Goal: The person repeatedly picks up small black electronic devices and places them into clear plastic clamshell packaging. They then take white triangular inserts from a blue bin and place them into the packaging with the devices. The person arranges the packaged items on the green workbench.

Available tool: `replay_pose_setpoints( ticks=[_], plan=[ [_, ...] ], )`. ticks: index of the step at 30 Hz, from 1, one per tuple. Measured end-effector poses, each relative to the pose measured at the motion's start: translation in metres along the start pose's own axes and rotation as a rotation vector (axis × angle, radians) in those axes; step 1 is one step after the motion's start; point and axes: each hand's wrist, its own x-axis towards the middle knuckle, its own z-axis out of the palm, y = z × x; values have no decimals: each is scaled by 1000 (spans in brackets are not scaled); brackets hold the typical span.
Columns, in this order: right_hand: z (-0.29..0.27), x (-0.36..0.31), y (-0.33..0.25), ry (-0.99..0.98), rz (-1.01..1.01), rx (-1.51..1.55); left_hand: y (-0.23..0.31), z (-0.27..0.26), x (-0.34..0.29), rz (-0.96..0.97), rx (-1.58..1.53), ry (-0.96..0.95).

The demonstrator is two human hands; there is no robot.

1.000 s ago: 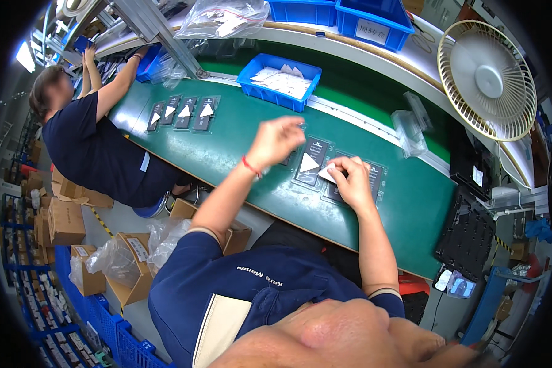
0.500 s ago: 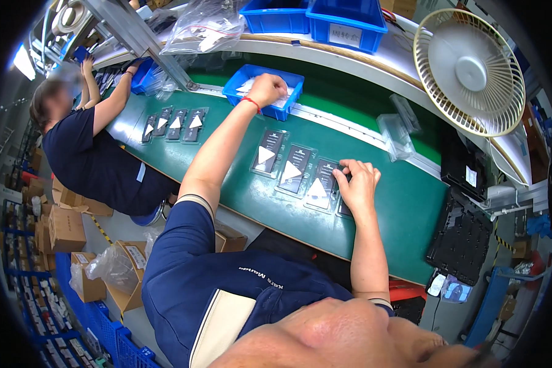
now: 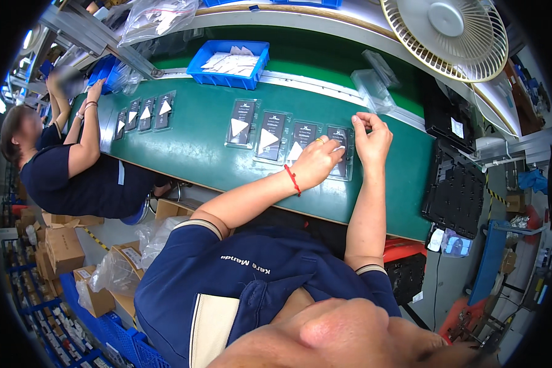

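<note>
Clear bag (image 3: 159, 21): white pieces inside. Blue bin (image 3: 226, 80), rear of desk (image 3: 208, 138): white pieces. Nearer, four clear trays (image 3: 257, 106), one dark pack each. Left hand (image 3: 314, 164) over the rightmost pack (image 3: 337, 133); right hand (image 3: 374, 142) just beside. Fingers bent; whether clamped, cannot tell.
</note>
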Motion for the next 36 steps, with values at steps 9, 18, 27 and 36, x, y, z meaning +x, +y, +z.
replay_pose_setpoints(
  ticks=[9, 18, 27, 36],
  plan=[
    [-22, -35, -11, -281, -419, -66, -6, -56, -26, -106, 40, 260],
    [-3, -70, -32, -702, -634, -453, -106, -121, -81, -812, 550, 338],
    [29, -77, -47, -716, -619, -540, -114, -126, -92, -963, 467, 141],
    [82, -83, -72, -675, -648, -542, -114, -129, -103, -1045, 327, -20]
  ],
)
